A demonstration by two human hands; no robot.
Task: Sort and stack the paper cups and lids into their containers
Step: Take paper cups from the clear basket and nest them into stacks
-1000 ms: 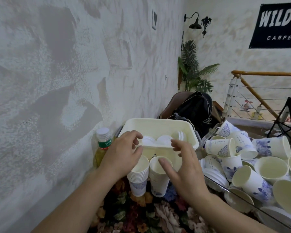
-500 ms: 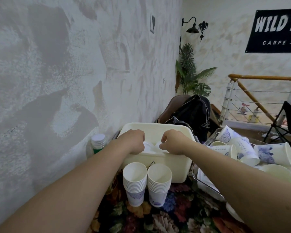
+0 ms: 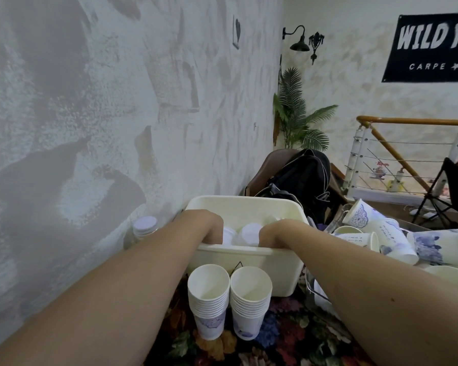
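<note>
Reaching both hands into the cream rectangular plastic tub (image 3: 249, 256), you are handling round white plastic lids (image 3: 250, 232) that look thin, light and slippery; judging by that, pinching them at the rims should be working best. Your left hand (image 3: 213, 228) and right hand (image 3: 269, 233) are dipping behind the near wall, so I cannot tell how the fingers are lying. Two nested stacks of white paper cups (image 3: 229, 299) are standing just near of the tub.
</note>
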